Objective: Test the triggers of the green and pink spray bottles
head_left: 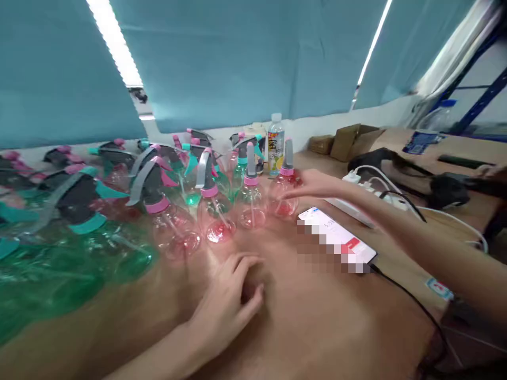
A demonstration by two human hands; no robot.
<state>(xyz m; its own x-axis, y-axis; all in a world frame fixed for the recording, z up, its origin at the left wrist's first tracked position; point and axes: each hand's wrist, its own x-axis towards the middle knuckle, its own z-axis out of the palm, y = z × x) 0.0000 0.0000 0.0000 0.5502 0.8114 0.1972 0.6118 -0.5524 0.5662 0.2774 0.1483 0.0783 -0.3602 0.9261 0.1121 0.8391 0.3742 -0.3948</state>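
Note:
My left hand rests on the brown table with its fingers loosely curled and spread, holding nothing. My right hand reaches forward with fingers stretched out, touching the side of a pink spray bottle with a grey trigger head. Several more pink spray bottles stand in a row just left of it. Green spray bottles with teal collars crowd the left side of the table.
A lit phone on a black cable lies under my right forearm. Behind it are a white power strip with plugs, a clear drink bottle, cardboard boxes and a black item at the right.

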